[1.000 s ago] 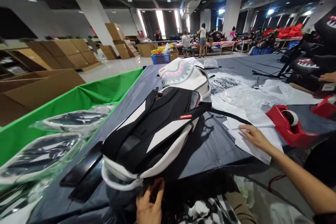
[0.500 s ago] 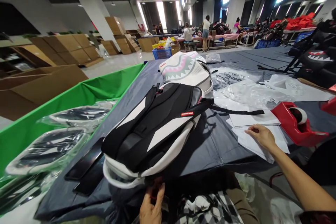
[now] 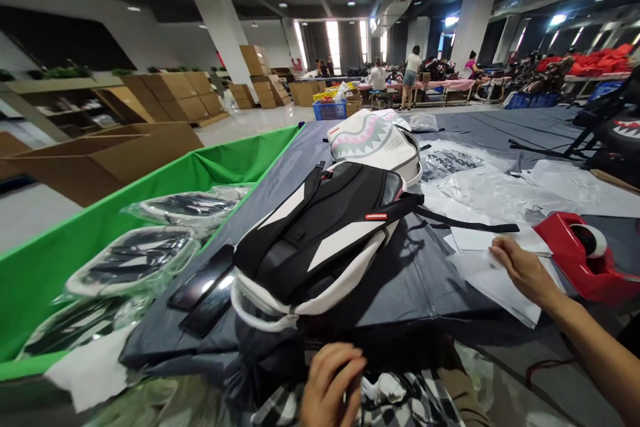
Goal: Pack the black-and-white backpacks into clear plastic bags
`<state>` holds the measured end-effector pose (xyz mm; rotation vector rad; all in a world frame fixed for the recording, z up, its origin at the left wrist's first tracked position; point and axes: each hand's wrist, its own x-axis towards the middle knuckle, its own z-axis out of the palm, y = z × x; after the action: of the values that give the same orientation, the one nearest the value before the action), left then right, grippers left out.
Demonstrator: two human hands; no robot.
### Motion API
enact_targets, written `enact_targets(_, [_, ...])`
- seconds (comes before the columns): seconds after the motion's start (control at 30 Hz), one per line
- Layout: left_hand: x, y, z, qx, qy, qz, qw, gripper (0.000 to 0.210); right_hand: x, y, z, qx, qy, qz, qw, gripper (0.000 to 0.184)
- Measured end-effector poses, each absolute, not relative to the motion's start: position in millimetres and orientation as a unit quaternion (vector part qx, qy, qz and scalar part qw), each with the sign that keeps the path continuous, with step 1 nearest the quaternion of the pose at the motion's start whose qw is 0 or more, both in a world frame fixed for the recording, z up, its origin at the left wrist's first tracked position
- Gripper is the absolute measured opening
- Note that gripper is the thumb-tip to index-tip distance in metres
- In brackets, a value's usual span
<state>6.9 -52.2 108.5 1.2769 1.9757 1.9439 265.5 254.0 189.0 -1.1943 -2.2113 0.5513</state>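
Observation:
My right hand (image 3: 525,270) is closed in a pinch at the edge of a white paper sheet (image 3: 493,280) in a loose stack on the table. Below the table's front edge, my left hand (image 3: 333,380) has loosely bent fingers, with nothing visible in it. A black and white backpack (image 3: 285,257) lies straps up in front of me, and one black strap (image 3: 470,220) stretches over the papers. Behind it rests a white backpack with a shark-mouth print (image 3: 367,137). A red tape dispenser (image 3: 565,247) stands just right of the papers.
Two dark phones (image 3: 200,280) lie left of the backpack. A green-lined bin (image 3: 200,170) holds several bagged backpacks (image 3: 133,260). Clear plastic bags (image 3: 493,187) cover part of the grey table (image 3: 395,293). Cardboard boxes (image 3: 165,97) and several people are farther back.
My left hand has moved right, away from the backpack's lower end, and its fingers have curled over. My right hand's fingers have closed at the paper's edge. The view has turned left.

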Motion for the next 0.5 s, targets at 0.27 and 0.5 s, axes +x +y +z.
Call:
enact_targets(0.27, [46, 37, 147, 0.296, 0.494, 0.585, 0.571, 0.067, 217, 157, 194, -0.352, -0.817, 0.432, 0.148, 0.051])
enact_targets(0.5, [37, 13, 135, 0.342, 0.548, 0.635, 0.424, 0.028, 188, 160, 186, -0.300, -0.799, 0.513, 0.088, 0.063])
